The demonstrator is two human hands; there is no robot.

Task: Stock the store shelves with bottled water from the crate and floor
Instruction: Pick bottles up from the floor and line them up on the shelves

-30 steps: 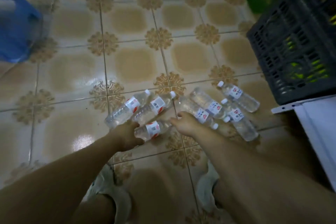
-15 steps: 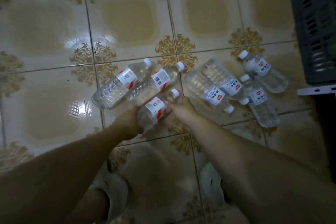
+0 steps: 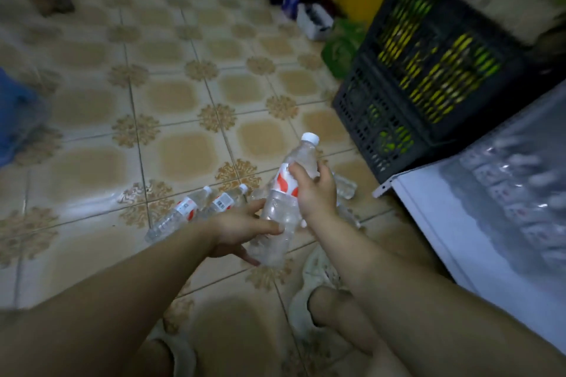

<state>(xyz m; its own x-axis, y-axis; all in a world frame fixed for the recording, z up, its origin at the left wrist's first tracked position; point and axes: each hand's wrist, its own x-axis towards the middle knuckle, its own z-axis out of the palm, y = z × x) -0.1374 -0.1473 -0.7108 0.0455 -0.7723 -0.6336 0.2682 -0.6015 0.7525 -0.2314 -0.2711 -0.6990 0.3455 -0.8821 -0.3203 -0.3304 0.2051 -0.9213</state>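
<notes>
On our left, a blurred blue object (image 3: pixel 12 119) sits at the edge of the beige patterned tile floor (image 3: pixel 183 156). Further in, two clear plastic water bottles with white caps (image 3: pixel 179 213) lie side by side on the tiles, not yet picked up. Their white labels carry red flame-like marks and one shows a barcode, but the writing is too small for us to read.

Our left hand (image 3: pixel 242 228) curls its fingers round the lower body of a third clear bottle (image 3: pixel 277 211). It is lifted off the floor and tilted, white cap up and away from us. Our right hand (image 3: pixel 317 193) wraps round it at the red-and-white label, covering any brand name. Just behind that hand, more bottles (image 3: pixel 346 188) lie on the floor.

Right again stands the dark slatted plastic crate (image 3: pixel 398 131), with yellow-green things inside that we cannot identify. At the far right a white shelf unit (image 3: pixel 435 223) holds a blurred plastic-wrapped pack of bottles (image 3: pixel 514 193).

We judge the work well short of done: one bottle in hand, several left on the floor.
</notes>
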